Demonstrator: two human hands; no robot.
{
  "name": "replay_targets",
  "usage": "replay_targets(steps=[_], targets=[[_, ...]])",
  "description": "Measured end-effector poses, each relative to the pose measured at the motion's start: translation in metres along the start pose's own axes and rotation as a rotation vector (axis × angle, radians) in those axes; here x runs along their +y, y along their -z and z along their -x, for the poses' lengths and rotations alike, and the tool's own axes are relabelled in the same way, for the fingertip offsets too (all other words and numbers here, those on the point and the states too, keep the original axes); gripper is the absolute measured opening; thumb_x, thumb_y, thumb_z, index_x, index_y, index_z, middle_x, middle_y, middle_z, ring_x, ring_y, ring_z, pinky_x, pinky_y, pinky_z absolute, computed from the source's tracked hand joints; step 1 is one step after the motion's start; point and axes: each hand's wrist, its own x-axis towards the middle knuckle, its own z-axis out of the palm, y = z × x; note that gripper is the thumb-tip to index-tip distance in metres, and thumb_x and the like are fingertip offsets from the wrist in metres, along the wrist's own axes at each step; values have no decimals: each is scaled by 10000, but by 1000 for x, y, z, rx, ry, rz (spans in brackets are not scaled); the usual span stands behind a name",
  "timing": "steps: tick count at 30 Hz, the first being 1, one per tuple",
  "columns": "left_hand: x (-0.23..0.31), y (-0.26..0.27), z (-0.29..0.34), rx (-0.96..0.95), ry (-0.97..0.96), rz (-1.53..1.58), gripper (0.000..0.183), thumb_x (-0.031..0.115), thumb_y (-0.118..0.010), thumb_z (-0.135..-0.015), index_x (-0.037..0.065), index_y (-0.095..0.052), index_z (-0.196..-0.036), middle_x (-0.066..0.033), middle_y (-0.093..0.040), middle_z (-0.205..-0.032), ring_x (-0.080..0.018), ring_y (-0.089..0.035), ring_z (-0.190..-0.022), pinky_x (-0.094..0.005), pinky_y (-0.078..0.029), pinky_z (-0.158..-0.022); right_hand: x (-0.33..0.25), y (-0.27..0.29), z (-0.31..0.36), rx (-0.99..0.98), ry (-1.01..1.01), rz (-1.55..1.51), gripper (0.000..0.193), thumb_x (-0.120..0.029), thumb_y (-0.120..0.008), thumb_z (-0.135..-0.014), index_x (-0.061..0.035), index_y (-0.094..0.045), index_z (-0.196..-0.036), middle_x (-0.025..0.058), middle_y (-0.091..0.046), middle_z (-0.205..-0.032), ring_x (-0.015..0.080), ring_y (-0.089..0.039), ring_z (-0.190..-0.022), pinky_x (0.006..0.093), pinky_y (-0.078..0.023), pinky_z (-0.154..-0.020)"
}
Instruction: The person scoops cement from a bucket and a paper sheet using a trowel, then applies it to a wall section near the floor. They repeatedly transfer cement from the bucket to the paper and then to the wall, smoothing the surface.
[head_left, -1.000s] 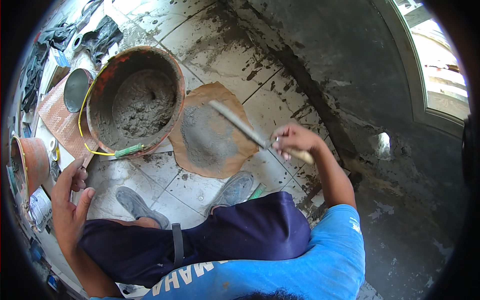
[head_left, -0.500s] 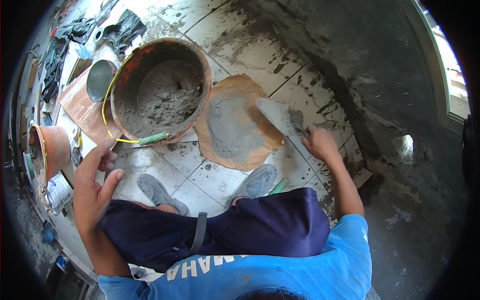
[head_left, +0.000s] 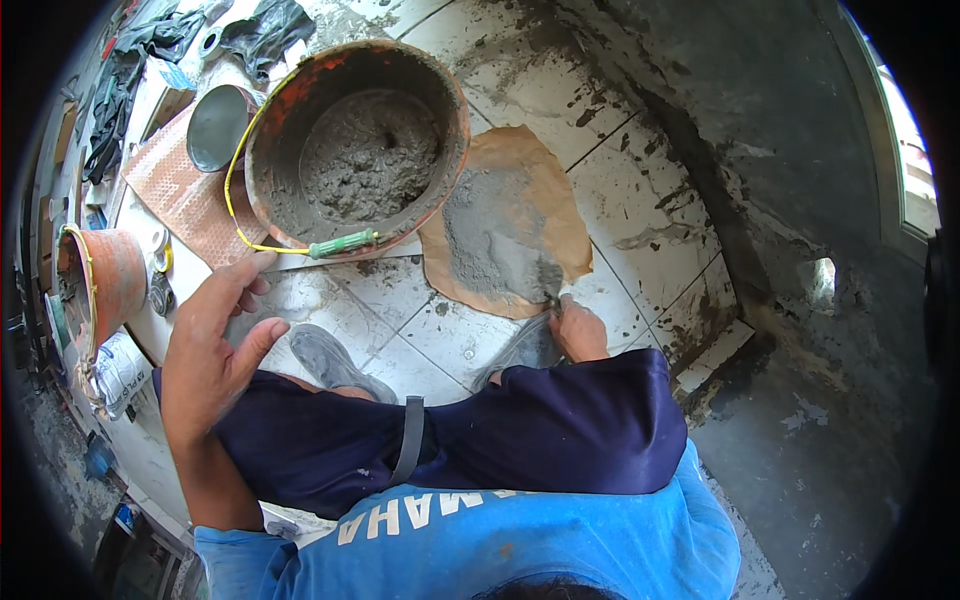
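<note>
My right hand (head_left: pixel 578 330) grips the handle of a trowel (head_left: pixel 522 264). The trowel's blade lies over grey powder (head_left: pixel 470 225) on a torn piece of brown paper (head_left: pixel 572 215), and its outline blends into the powder. My left hand (head_left: pixel 212 335) is raised with nothing in it, thumb apart from the loosely bent fingers. Its fingertips are close to the large bucket (head_left: pixel 458 95), which contains wet grey mortar (head_left: pixel 370 160). A yellow wire handle with a green grip (head_left: pixel 343 244) hangs along the bucket's near rim.
At the left stand a smaller orange bucket (head_left: pixel 112 275) and a round grey container (head_left: pixel 218 128) by a sheet of bubble wrap (head_left: pixel 172 195). Dark plastic (head_left: pixel 268 38) lies farther back. A grey wall (head_left: pixel 780 130) borders the tiled floor (head_left: pixel 640 215) at the right.
My right hand has brought the trowel left and nearer, from beyond the paper's right edge down onto the powder. My left hand stays raised near the bucket. The view has shifted slightly.
</note>
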Motion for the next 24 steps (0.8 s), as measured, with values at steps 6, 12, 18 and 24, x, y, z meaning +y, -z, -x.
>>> replay_targets(steps=[6, 12, 18, 24], targets=[[-3, 4, 1, 30, -8, 29, 540, 187, -748, -752, 16, -551, -1225, -119, -603, -905, -222, -532, -763, -314, -457, -729, -2, 17, -18, -276, 98, -156, 324, -332, -571, -867, -29, -557, -980, 227, -638, -821, 419, -610, -826, 499, -474, -714], [-5, 5, 7, 65, 13, 44, 540, 111, -737, -733, 27, -552, -1233, -110, -612, -919, -215, -546, -787, -316, -454, -750, 10, 46, -36, -245, 98, -86, 346, -355, -567, -866, -38, -603, -1000, 221, -642, -830, 414, -607, -835, 490, -476, -729], [0, 2, 0, 43, 52, 29, 560, 77, -720, -719, 35, -549, -1250, -87, -596, -931, -186, -529, -803, -294, -435, -767, 38, 66, -40, -199, 105, -85, 337, -369, -574, -861, -66, -625, -999, 208, -643, -830, 403, -606, -817, 488, -477, -719], [3, -4, -8, 65, 96, 59, 536, 83, -703, -754, 39, -547, -1264, -66, -579, -919, -157, -508, -789, -272, -430, -735, 50, 123, -20, -69, 116, 47, 292, -340, -553, -884, -77, -623, -987, 178, -647, -847, 392, -606, -823, 491, -474, -707]])
